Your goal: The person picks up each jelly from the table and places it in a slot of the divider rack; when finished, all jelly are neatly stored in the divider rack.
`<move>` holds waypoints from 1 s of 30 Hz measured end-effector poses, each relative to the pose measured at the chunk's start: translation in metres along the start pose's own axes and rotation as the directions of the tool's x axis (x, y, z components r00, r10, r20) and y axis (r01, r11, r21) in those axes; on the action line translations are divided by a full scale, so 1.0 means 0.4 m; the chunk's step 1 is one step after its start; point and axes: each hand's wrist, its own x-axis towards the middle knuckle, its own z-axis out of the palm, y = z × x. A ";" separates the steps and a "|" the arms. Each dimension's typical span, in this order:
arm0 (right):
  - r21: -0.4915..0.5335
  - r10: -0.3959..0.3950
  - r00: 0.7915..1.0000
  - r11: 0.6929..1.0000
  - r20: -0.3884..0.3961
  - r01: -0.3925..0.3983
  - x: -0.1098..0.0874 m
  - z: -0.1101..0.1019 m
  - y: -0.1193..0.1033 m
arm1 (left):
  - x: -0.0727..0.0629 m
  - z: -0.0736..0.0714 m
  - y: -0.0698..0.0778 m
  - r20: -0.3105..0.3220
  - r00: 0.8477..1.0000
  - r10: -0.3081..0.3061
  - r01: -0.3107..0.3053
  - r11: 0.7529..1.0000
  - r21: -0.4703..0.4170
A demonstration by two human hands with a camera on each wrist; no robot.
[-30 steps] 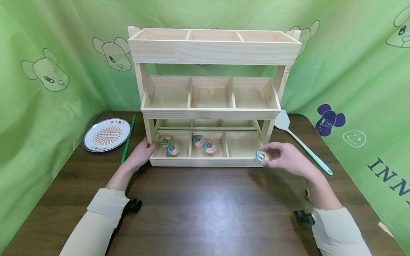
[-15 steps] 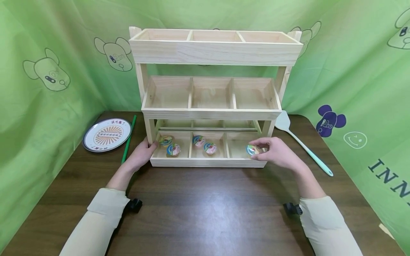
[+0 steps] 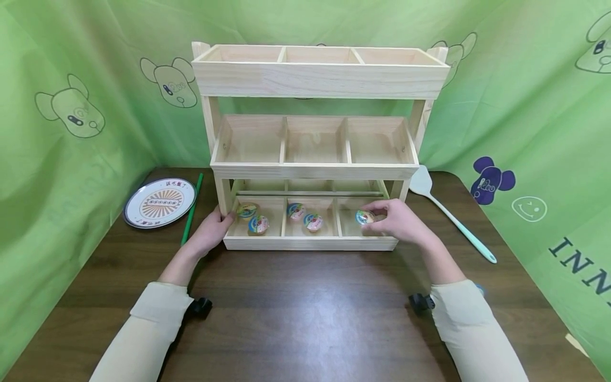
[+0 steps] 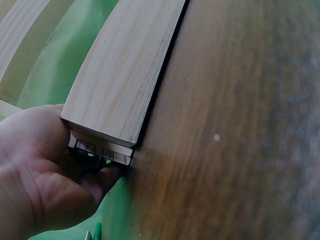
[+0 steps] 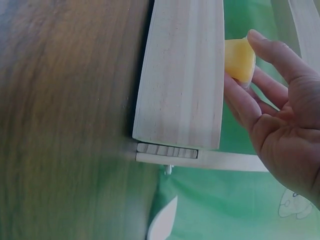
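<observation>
Head view shows me my right hand (image 3: pixel 400 222) pinching a small jelly cup (image 3: pixel 365 217) in its fingertips, inside the right-hand compartment of the bottom tier of the wooden rack (image 3: pixel 310 243). At nine o'clock from it, my left hand (image 3: pixel 210 233) grips the rack's lower left corner. Four more cups (image 3: pixel 258 224) sit in the left and middle compartments.

Left hand (image 3: pixel 208 233) at nine o'clock, fingers curled in a grip; right hand (image 3: pixel 398 220) at three o'clock, fingertips pinching.
</observation>
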 end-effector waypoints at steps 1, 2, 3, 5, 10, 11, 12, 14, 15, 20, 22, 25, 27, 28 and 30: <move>-0.003 -0.002 1.000 1.000 -0.001 0.002 0.005 0.002 0.000 | -0.001 0.000 0.000 0.001 1.000 -0.001 0.001 1.000 0.000; 0.000 -0.001 1.000 1.000 -0.001 0.001 0.008 0.004 0.001 | -0.001 0.000 0.000 0.002 1.000 -0.003 0.003 1.000 0.000; -0.001 0.001 1.000 1.000 0.000 -0.001 0.012 0.005 0.001 | -0.002 0.000 0.000 0.002 1.000 -0.004 0.004 1.000 0.001; 0.000 0.010 1.000 1.000 0.002 -0.010 0.019 0.009 0.001 | -0.002 0.000 0.000 0.003 1.000 -0.002 0.002 1.000 0.000; -0.014 0.042 0.999 0.999 0.003 -0.042 0.035 0.014 0.004 | -0.002 0.000 -0.001 0.002 1.000 0.002 -0.002 1.000 0.000; -0.014 0.049 0.999 0.999 0.004 -0.049 0.038 0.014 0.004 | -0.002 0.000 0.000 0.002 1.000 0.002 -0.002 1.000 0.001; -0.022 0.052 0.999 0.998 0.004 -0.052 0.041 0.014 0.005 | -0.002 0.000 0.000 0.001 1.000 0.002 -0.002 1.000 0.001; -0.024 0.059 0.998 0.998 0.008 -0.059 0.046 0.016 0.005 | -0.001 0.000 0.000 0.000 1.000 0.000 0.000 1.000 0.003; -0.021 0.061 0.998 0.998 0.010 -0.061 0.049 0.018 0.005 | -0.001 0.000 0.000 0.000 1.000 -0.001 0.001 1.000 0.004; -0.022 0.054 0.998 0.998 0.019 -0.053 0.066 0.028 0.008 | 0.000 -0.002 0.000 -0.005 1.000 -0.001 0.001 1.000 0.007; -0.026 0.040 0.999 0.999 0.018 -0.039 0.073 0.032 0.010 | 0.000 -0.001 -0.001 -0.008 1.000 0.000 0.000 1.000 0.009; -0.034 0.030 0.999 0.999 0.012 -0.029 0.081 0.038 0.012 | 0.001 0.001 -0.002 -0.011 1.000 0.000 0.000 1.000 0.008; -0.032 0.035 0.999 0.999 0.012 -0.034 0.084 0.041 0.011 | 0.001 0.002 0.000 -0.012 1.000 -0.001 0.001 1.000 0.009; -0.034 0.039 0.999 0.999 0.012 -0.039 0.085 0.042 0.010 | 0.001 0.002 0.000 -0.012 1.000 -0.002 0.002 1.000 0.007; -0.035 0.049 0.999 0.998 0.013 -0.048 0.088 0.045 0.008 | -0.001 0.002 0.001 -0.011 1.000 -0.004 0.004 1.000 0.005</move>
